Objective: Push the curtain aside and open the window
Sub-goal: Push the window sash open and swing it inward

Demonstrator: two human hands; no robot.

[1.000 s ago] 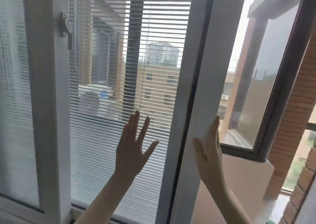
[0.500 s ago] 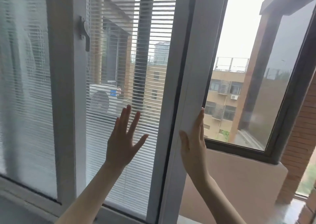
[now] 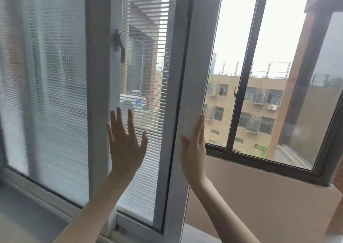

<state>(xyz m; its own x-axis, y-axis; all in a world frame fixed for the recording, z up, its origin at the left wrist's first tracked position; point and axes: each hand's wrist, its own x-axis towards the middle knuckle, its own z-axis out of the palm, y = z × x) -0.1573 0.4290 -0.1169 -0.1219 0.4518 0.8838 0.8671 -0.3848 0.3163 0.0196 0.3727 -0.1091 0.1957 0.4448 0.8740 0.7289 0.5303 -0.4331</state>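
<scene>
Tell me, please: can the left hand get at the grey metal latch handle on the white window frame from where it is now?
Probably yes. The left hand lies flat on the glass just below the grey metal latch handle, on the room side, and nothing stands between them; it would only slide upward.

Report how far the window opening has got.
Done: no curtain covers the window, and a gap right of the sliding sash shows the outer window. In hand: left hand flat on the glass, right hand on the sash's edge. Left: sliding it farther left.
</scene>
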